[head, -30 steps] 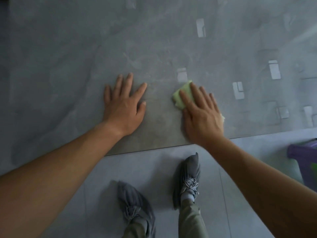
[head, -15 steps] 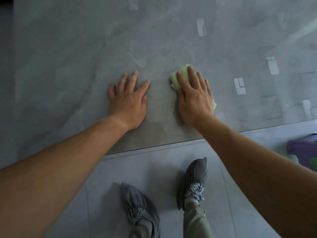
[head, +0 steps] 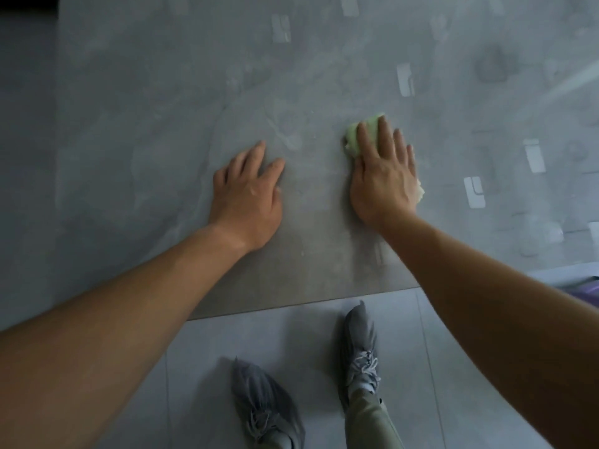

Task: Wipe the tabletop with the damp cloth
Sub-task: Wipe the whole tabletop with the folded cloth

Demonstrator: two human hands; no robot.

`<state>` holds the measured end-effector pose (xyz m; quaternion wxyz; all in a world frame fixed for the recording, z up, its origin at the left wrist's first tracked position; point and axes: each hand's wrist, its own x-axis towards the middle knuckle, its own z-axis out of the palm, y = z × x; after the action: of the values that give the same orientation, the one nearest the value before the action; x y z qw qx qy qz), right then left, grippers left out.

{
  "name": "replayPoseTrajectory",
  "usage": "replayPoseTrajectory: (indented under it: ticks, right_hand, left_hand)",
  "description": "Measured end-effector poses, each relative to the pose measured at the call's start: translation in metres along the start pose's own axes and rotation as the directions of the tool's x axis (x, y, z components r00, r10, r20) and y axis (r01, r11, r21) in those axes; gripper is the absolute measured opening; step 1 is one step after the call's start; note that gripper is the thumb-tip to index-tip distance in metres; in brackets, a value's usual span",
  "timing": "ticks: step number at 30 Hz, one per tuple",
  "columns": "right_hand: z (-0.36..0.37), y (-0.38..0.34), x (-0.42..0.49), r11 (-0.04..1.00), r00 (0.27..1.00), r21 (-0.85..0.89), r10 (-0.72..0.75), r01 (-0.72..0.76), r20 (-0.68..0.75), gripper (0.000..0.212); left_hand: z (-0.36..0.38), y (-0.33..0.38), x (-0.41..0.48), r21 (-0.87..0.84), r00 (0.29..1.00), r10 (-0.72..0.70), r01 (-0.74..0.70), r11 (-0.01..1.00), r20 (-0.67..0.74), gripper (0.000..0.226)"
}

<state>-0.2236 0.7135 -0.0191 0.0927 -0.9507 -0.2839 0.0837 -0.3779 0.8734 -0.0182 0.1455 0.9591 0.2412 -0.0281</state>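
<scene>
Grey stone counter (head: 146,131), one, wide and shiny. Two grey shoes (head: 359,345) down on the floor. Two bare hands: left hand (head: 248,196) flat, fingers spread, holding nothing; right hand (head: 382,176) flat, pressing down. One pale green cloth (head: 356,136) squashed under that grip, poking out past the fingertips.

A: What colour is the tabletop (head: 162,108)?
B: Mottled grey, cloudy like stone, with pale rectangular reflections towards the right of the frame.
A: And the cloth (head: 364,132), right of centre?
B: Pale green, whitish at its lower right edge.
A: Lower down?
B: Grey laced shoes (head: 361,348), olive trousers (head: 369,422), light grey floor tiles (head: 227,335), and something purple (head: 583,291) at the right edge.
</scene>
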Motion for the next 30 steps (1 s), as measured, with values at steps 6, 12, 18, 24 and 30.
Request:
replayPoseTrajectory:
  ticks: [6, 12, 18, 24, 30]
  right_hand:
    - [-0.004, 0.023, 0.0, 0.938, 0.938, -0.063, -0.337, 0.342, 0.081, 0.053]
    - [-0.007, 0.003, 0.072, 1.0, 1.0, 0.015, 0.005, -0.005, -0.01, 0.056]
    - [-0.004, 0.021, 0.034, 0.884, 0.881, -0.007, -0.465, 0.467, 0.091, 0.055]
    - [-0.016, 0.017, 0.144, 0.997, 0.997, 0.006, -0.072, 0.072, 0.016, 0.059]
    - [-0.016, 0.032, 0.11, 0.826, 0.822, -0.019, -0.558, 0.563, 0.112, 0.057]
  left_hand:
    - [-0.008, -0.004, 0.024, 0.025, 1.0, -0.017, 0.016, 1.0, 0.001, 0.057]
    - [-0.007, 0.002, 0.071, 0.016, 0.998, -0.058, 0.058, 0.998, -0.012, 0.059]
    - [-0.011, 0.014, 0.11, 0.028, 0.997, -0.08, 0.08, 0.996, 0.014, 0.061]
    - [-0.019, 0.013, 0.146, 0.042, 0.994, -0.105, 0.105, 0.994, 0.007, 0.061]
    - [-0.029, 0.013, 0.177, 0.033, 0.993, -0.116, 0.116, 0.993, -0.015, 0.065]
